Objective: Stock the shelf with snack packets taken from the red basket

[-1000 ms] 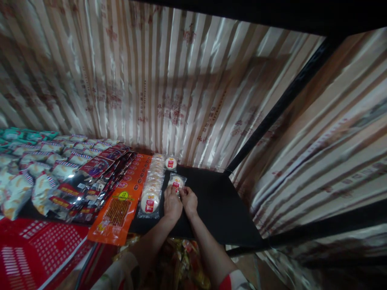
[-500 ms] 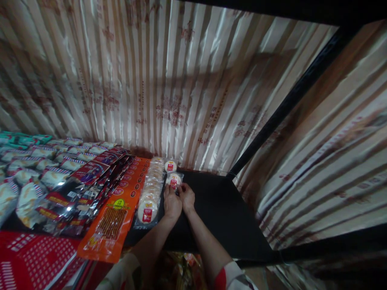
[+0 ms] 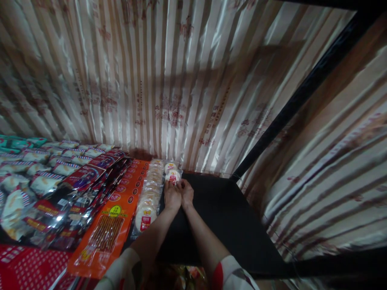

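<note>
My left hand (image 3: 172, 196) and my right hand (image 3: 186, 192) lie side by side on the black shelf (image 3: 220, 213), fingers pinched on the near edge of a clear packet with a round white cake and red label (image 3: 173, 176). That packet overlaps another cake packet (image 3: 169, 166) by the curtain. To the left runs a row of several of the same cake packets (image 3: 148, 197).
Orange snack bags (image 3: 109, 225), dark red-labelled bags (image 3: 81, 181) and white striped bags (image 3: 36, 173) fill the shelf to the left. A striped satin curtain (image 3: 169, 88) backs the shelf. A black post (image 3: 290, 104) rises at the right corner.
Both hands have pushed the cake packet away from me toward the curtain, up against the packet at the back. The camera view has shifted slightly too.
</note>
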{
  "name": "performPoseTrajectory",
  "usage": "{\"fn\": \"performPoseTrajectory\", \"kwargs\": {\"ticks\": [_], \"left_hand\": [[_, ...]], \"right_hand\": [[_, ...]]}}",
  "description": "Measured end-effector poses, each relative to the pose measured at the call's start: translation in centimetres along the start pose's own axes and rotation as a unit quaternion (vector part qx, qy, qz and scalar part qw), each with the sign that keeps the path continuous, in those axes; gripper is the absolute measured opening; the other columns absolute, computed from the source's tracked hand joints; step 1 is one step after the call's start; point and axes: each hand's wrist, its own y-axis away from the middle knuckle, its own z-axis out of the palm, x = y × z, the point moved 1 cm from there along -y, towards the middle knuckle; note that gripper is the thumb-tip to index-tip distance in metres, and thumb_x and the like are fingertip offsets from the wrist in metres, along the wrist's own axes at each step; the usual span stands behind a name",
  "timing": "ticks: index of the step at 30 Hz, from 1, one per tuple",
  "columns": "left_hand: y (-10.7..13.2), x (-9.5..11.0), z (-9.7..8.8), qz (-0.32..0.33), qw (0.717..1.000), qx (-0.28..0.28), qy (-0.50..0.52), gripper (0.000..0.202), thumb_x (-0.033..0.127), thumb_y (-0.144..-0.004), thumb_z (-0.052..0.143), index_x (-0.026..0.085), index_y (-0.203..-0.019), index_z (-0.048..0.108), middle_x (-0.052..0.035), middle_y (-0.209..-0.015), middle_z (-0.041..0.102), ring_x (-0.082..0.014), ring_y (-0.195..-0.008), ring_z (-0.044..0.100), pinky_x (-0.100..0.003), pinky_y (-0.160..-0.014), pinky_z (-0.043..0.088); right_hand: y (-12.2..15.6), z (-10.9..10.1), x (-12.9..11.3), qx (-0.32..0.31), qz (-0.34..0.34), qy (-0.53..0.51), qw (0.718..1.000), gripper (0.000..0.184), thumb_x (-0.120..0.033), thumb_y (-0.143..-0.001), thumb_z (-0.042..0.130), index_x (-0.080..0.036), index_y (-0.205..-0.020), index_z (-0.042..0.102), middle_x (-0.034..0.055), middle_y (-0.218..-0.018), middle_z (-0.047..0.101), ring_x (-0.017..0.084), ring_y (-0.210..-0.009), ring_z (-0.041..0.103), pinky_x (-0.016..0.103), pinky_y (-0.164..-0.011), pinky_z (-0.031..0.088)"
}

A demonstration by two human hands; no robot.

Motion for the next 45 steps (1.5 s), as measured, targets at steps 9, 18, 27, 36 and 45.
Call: {"fn": "performPoseTrajectory", "kwargs": {"ticks": [9, 18, 27, 36, 45], "left_hand": [[-1.0, 1.3, -0.6, -0.005, 0.998, -0.029, -0.054, 0.044, 0.016, -0.086, 0.031, -0.002, -0.124, 0.047, -0.0221, -0.136, 0.044, -0.0231, -0.134, 0.032, -0.032, -0.112, 0.022], [-2.4, 0.8, 0.3, -0.017, 0.997, -0.055, -0.052, 0.046, 0.02, -0.088, 0.03, 0.0, -0.127, 0.042, -0.0228, -0.141, 0.036, -0.0249, -0.136, 0.026, -0.039, -0.112, 0.021], [-2.2, 0.8, -0.1, 0.015, 0.998, -0.059, -0.034, 0.043, 0.014, -0.085, 0.032, 0.007, -0.123, 0.051, -0.0184, -0.135, 0.047, -0.0275, -0.135, 0.029, -0.047, -0.112, 0.021], [1.4, 3.0, -1.5, 0.027, 0.999, 0.004, 0.022, 0.037, 0.023, -0.087, 0.038, 0.008, -0.115, 0.057, -0.0173, -0.134, 0.047, -0.0218, -0.128, 0.041, -0.033, -0.107, 0.032], [9.0, 1.7, -4.0, 0.05, 0.997, 0.013, 0.066, 0.03, 0.023, -0.081, 0.042, 0.012, -0.102, 0.061, -0.0128, -0.11, 0.062, -0.0203, -0.106, 0.056, -0.033, -0.096, 0.042]], "right_hand": [[-1.5, 0.7, -0.4, -0.005, -0.011, 0.056, 0.998, 0.021, -0.03, -0.078, 0.051, -0.019, -0.09, 0.064, 0.0037, -0.085, 0.066, 0.014, -0.074, 0.06, 0.024, -0.071, 0.045], [-2.3, 0.8, -0.9, -0.03, -0.002, 0.109, 0.994, 0.023, -0.03, -0.081, 0.05, -0.018, -0.094, 0.064, 0.0047, -0.089, 0.066, 0.015, -0.077, 0.06, 0.022, -0.069, 0.044], [-2.5, 0.9, -0.7, -0.032, -0.004, 0.084, 0.996, 0.025, -0.03, -0.079, 0.051, -0.018, -0.097, 0.064, 0.005, -0.089, 0.065, 0.015, -0.076, 0.06, 0.023, -0.07, 0.046], [0.7, -0.8, -1.0, 0.062, -0.011, -0.033, 0.997, 0.039, -0.033, -0.072, 0.052, -0.012, -0.103, 0.061, 0.0117, -0.096, 0.062, 0.019, -0.081, 0.06, 0.031, -0.076, 0.048], [10.1, -4.3, -1.8, 0.082, -0.005, -0.128, 0.988, 0.032, -0.035, -0.078, 0.049, -0.017, -0.101, 0.062, 0.0098, -0.101, 0.062, 0.019, -0.088, 0.06, 0.031, -0.077, 0.049]]}}
